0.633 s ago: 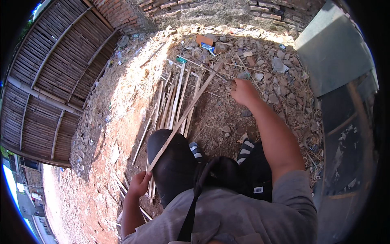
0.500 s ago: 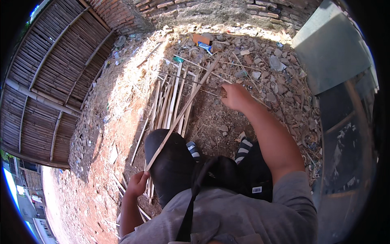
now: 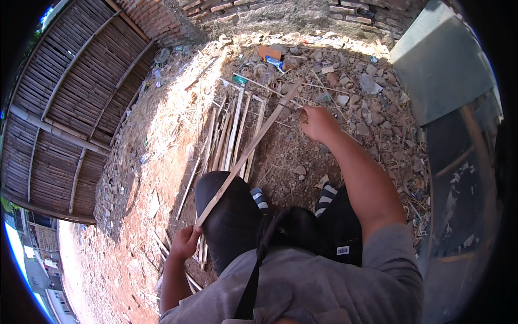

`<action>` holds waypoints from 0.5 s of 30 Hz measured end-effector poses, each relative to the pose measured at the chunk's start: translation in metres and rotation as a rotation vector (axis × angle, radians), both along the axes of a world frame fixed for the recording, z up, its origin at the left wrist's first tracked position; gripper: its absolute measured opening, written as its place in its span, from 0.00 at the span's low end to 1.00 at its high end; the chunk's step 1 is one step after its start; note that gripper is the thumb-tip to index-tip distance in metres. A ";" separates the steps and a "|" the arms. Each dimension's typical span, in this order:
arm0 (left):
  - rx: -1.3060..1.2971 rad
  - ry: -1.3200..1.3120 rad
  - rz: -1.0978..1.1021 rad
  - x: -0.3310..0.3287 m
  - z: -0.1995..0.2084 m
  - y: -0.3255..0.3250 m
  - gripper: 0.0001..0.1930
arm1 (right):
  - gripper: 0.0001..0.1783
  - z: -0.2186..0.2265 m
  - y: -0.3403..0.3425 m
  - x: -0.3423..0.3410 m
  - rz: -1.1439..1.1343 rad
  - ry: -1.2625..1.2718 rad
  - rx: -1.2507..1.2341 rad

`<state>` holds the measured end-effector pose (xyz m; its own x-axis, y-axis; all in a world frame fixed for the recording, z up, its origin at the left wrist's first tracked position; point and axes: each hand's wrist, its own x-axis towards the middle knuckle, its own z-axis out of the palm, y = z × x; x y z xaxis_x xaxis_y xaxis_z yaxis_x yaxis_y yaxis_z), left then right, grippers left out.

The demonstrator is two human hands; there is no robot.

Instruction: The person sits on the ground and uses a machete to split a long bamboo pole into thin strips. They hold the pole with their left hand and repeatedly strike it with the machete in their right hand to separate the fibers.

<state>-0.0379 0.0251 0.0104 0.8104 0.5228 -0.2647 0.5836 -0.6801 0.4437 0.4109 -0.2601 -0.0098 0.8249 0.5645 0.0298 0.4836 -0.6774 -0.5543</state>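
Observation:
My left hand [image 3: 184, 242] is closed round the near end of a long, flat wooden strip [image 3: 243, 158]. The strip slants up and away to the right, lying across my left knee [image 3: 218, 189]. In my closed right hand [image 3: 319, 123] is the brown handle of a long knife [image 3: 290, 107], its thin dark blade pointing left against the strip near its far end. Much of the blade is hard to make out. Beneath the strip, several pale wooden slats [image 3: 233, 129] lie side by side on the ground.
Rubble and stones [image 3: 367, 116] cover the ground at the right, with a blue wrapper [image 3: 275, 63] farther off. A bamboo panel [image 3: 65, 92] stands at the left, a brick wall [image 3: 280, 19] at the back. Grey sheets [image 3: 442, 65] lean at the right. My sandalled feet [image 3: 260, 200] are close by.
The knife's blade has swung from lying well across the slats to a shorter-looking position at the strip. My right hand has shifted slightly right; my left hand keeps its hold.

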 end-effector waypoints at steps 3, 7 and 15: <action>-0.016 0.013 0.006 0.000 0.001 0.000 0.27 | 0.16 0.008 0.005 -0.020 0.156 -0.057 -0.071; -0.018 0.015 0.013 -0.006 -0.002 0.003 0.26 | 0.13 0.023 0.032 -0.067 0.468 -0.102 -0.211; 0.061 -0.023 0.018 0.001 -0.001 -0.006 0.28 | 0.17 -0.010 -0.007 0.024 -0.082 -0.032 0.058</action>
<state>-0.0370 0.0190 0.0097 0.8060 0.5522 -0.2134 0.5864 -0.6953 0.4155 0.4348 -0.2673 -0.0197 0.8662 0.4920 0.0872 0.4460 -0.6827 -0.5788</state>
